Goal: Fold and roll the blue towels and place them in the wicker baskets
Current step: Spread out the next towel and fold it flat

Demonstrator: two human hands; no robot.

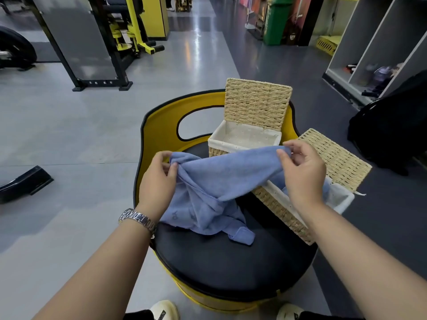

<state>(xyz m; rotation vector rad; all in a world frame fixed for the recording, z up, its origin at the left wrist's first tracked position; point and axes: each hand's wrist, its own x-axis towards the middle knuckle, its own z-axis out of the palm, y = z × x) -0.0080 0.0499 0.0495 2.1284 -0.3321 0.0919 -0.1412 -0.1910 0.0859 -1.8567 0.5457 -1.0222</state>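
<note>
grey glossy floor (69,135) | yellow-black gym machine (129,31) | grey lockers (381,42)

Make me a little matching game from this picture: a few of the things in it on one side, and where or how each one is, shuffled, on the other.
Things:
1. blue towel
2. far wicker basket
3. near wicker basket
4. wristwatch

States:
A. on the left wrist
B. open, white liner bare
C. pinched between the left hand and right hand
D. open, blue cloth inside

Pairs: 1-C, 2-B, 3-D, 4-A
</note>
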